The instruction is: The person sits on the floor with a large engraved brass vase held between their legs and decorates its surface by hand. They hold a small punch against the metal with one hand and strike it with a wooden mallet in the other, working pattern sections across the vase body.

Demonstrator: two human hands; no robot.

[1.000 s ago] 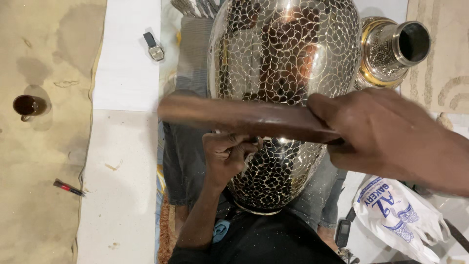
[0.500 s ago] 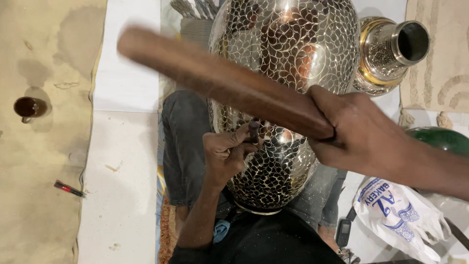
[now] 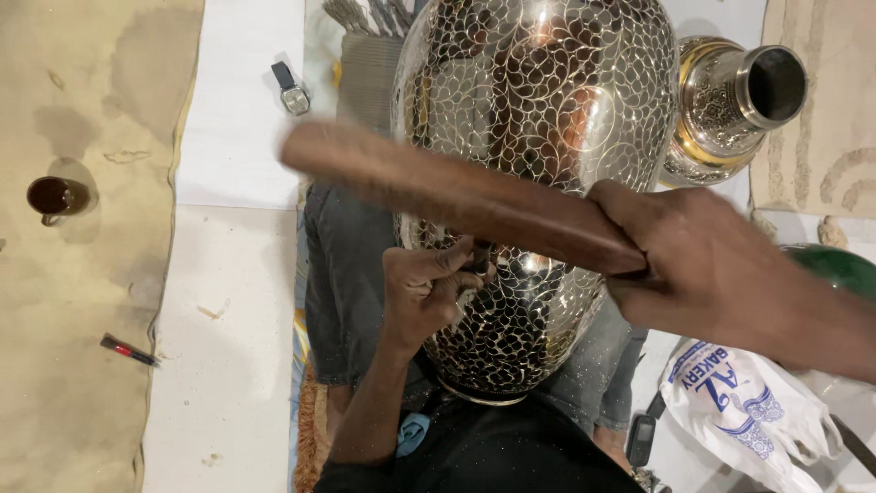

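Right hand (image 3: 721, 274) is wrapped tight round the end of a long brown wooden mallet (image 3: 456, 196), which slants across the view, its far end blurred. Left hand (image 3: 424, 292) is closed on a small dark chisel (image 3: 479, 260), tip set against the vase (image 3: 538, 137). That vase is big and rounded, silvery metal covered all over in a fine scale-like engraved pattern, shiny with warm reflections, lying across the person's lap between grey-trousered legs. Just beside it on the right sits a smaller brass vase (image 3: 730, 110) with an open dark mouth. Off to the left, a small cup (image 3: 55, 196) of dark drink rests on the floor covering, well apart.
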